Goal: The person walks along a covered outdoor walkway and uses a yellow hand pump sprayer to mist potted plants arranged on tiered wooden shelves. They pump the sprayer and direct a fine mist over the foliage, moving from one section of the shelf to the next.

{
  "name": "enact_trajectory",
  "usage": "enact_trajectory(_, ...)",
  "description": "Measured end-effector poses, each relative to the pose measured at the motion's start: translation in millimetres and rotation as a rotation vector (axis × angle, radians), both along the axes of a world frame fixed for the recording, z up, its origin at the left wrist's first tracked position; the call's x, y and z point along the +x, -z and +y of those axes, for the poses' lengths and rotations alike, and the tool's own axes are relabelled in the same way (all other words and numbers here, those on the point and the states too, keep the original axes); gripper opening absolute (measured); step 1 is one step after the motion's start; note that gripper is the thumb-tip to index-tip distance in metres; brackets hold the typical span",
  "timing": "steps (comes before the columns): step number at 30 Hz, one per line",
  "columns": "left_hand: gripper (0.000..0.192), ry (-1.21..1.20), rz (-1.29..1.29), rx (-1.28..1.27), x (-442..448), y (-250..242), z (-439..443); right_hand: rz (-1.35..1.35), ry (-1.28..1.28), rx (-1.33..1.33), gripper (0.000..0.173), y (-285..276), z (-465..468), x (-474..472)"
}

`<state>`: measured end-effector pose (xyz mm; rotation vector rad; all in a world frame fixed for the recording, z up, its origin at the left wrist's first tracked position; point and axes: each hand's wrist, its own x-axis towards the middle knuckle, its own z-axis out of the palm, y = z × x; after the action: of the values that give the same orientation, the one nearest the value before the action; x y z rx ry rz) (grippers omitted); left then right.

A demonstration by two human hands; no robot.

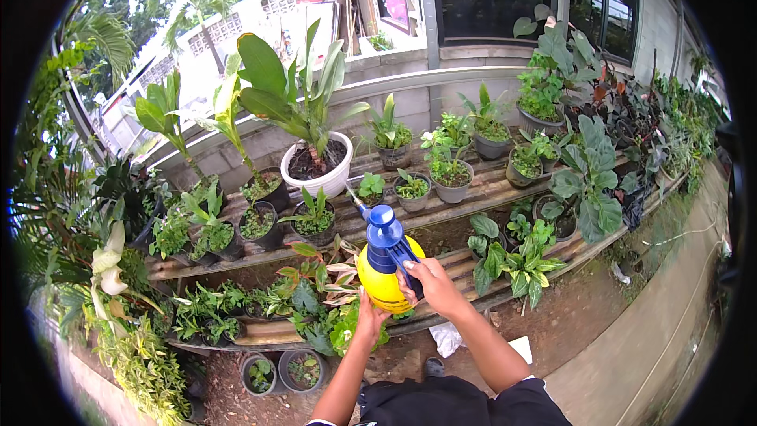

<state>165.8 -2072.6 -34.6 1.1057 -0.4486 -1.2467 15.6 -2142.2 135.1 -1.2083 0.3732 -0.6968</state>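
A yellow pump sprayer (387, 275) with a blue top hangs in front of me over the lower plant shelf. My right hand (430, 284) is wrapped around its blue handle. Beneath the yellow tank, my left hand (371, 315) supports it from the lower left side. The sprayer's nozzle (355, 196) points away from me, towards the upper shelf. Just beyond the nozzle tip stands a white pot (343, 182) holding a large broad-leaved plant (295, 89). A small leafy potted plant (371, 184) sits right beside the nozzle.
Small potted plants line the corrugated upper shelf (491, 201). Below it, the lower shelf (260, 331) carries more foliage. Two grey pots (303, 370) stand on the ground at left. A block wall (408, 94) runs behind, and a concrete path (627, 331) lies at right.
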Motion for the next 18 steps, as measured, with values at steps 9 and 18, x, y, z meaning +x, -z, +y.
enact_trajectory(9,0.067,0.291,-0.115,0.406,-59,48,22,0.054,0.307,0.324,0.028,66,17,-62)
enact_trajectory(18,0.020,0.037,-0.832,-0.779,-144,-98,-43,0.293,0.330,0.081,0.026,119,92,-154)
